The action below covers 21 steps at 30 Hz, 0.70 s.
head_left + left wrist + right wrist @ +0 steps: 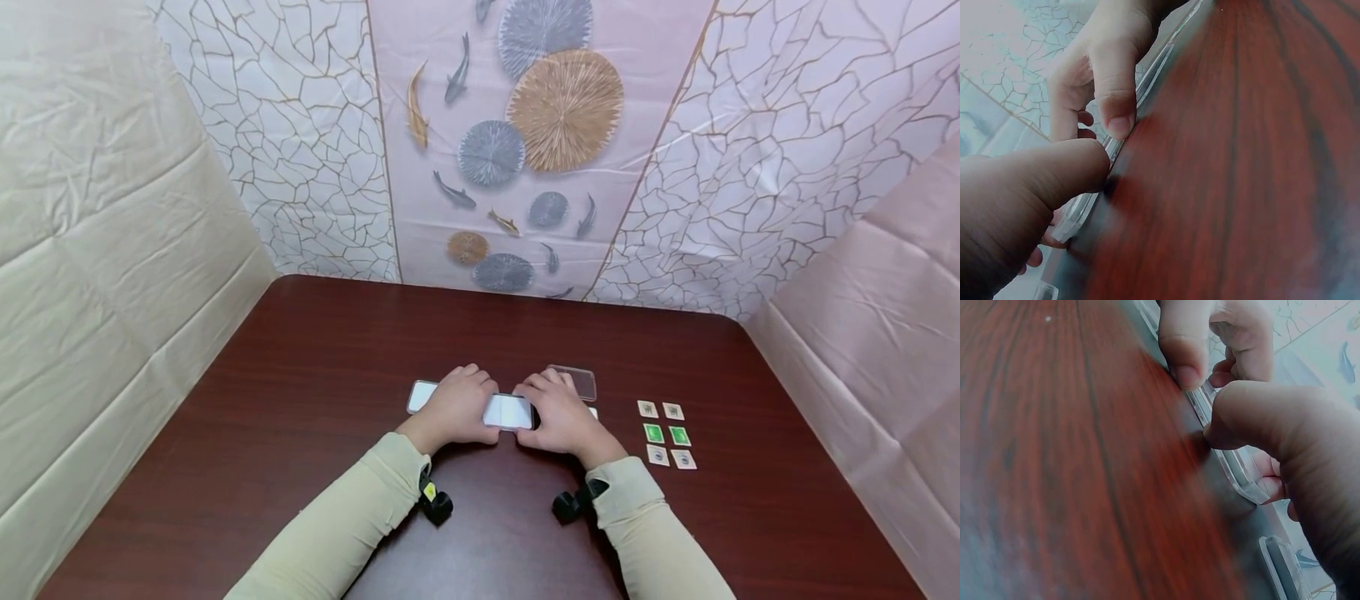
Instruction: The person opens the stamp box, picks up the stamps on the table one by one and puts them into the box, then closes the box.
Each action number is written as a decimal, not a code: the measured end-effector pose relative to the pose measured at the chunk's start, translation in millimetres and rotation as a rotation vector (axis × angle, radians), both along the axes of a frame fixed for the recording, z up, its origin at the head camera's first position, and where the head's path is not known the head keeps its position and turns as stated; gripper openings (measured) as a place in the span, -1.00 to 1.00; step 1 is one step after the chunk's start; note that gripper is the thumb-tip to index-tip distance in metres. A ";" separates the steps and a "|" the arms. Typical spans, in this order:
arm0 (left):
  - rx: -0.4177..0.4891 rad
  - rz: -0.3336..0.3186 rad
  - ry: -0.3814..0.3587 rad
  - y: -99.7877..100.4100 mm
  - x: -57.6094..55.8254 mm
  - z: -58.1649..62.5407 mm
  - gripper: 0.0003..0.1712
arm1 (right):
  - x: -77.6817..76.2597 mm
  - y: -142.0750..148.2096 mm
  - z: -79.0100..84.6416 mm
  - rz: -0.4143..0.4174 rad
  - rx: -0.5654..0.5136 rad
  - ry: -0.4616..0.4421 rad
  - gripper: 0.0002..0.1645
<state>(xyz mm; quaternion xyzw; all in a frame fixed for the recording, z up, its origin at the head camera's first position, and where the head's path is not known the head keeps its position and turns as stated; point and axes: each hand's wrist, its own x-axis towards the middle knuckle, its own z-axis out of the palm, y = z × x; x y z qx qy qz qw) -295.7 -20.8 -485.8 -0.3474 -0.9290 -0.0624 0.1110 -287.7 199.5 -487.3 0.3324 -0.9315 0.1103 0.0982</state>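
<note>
While gripping the case (508,412) with left hand (462,406) and right hand (557,414), seemingly opening or closing it. Likely calls for even pressure next.

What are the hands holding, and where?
A flat clear case: the left hand grips its left part, the right hand its right part, thumbs on the near edge.

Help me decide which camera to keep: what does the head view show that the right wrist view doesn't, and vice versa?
Only the head view: six small square cards, two of them green.
Only the right wrist view: the left thumbnail, distinctly.
Both: the left grip and right grip holding a clear-edged case, the reddish-brown table and the patterned backdrop.
</note>
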 end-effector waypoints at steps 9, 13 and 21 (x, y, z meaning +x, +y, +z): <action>-0.053 0.051 -0.053 3.9 1.9 3.8 -0.36 | -0.2 -1.8 -1.5 0.001 -0.013 0.015 -0.32; -0.045 0.056 -0.060 3.7 1.2 3.0 -0.36 | -0.8 -1.7 -4.0 -0.016 -0.012 0.043 -0.31; -0.018 0.032 -0.074 2.4 -1.5 3.6 -0.36 | -2.7 1.8 -8.8 -0.025 -0.015 0.084 -0.33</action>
